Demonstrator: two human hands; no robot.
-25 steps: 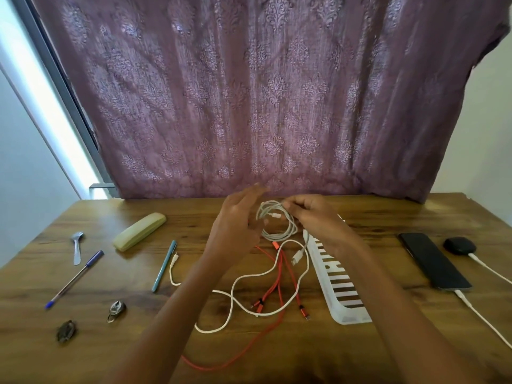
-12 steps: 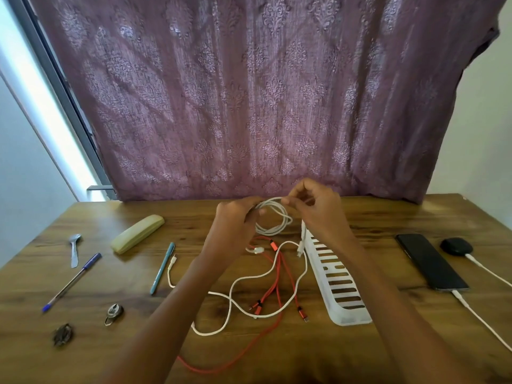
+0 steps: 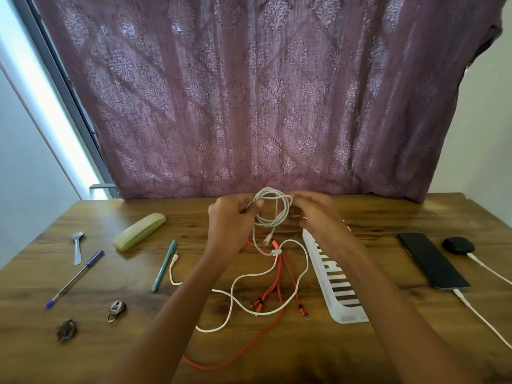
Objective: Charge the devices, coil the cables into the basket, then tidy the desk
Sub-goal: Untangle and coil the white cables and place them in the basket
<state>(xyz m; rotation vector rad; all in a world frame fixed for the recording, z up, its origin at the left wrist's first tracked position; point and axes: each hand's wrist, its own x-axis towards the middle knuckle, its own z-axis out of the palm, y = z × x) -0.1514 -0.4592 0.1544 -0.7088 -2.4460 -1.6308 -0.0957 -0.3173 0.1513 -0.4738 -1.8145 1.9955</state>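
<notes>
**White cable coiled between two hands**

Above the far middle of the wooden desk, the left hand and right hand each pinch one side of a looped white charging cable. Its loose end hangs to the tangled red cable. The white slotted plastic basket lies just right of them, toward the near edge.

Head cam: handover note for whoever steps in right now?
Left hand and right hand: both gripping the coiled white cable, held above the desk.
Done: phone and black earbud case plugged in at right.
Left: put the coil in the white basket; coil the loose white cable and red cable; tidy pens, spoon and case at left.
</notes>
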